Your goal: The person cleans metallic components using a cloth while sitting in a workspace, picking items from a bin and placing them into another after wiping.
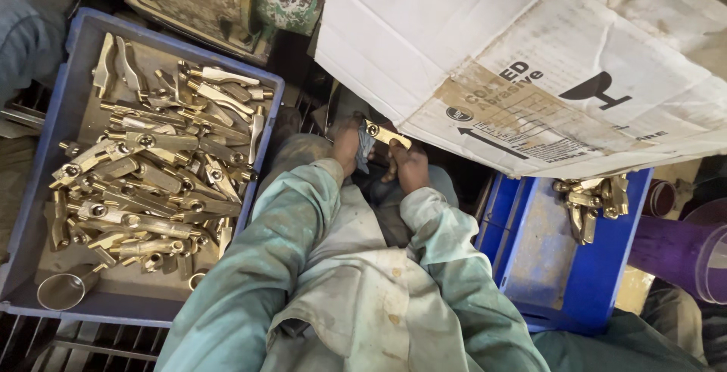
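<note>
Both my hands meet just below the edge of a large cardboard sheet [485, 54]. My left hand [347, 145] grips a bluish cloth [364, 148] pressed against a brass lever part [386, 135]. My right hand [410, 166] holds the same brass part from the right side. My sleeves are pale green and stained. The fingertips are partly hidden behind the part and the cloth.
A blue crate [45, 152] on my left is heaped with several brass lever parts [151, 175]. Another blue crate [598, 266] on my right holds a few brass parts [594, 198]. Worn machinery [242, 1] stands at the top. A purple container [681, 251] sits far right.
</note>
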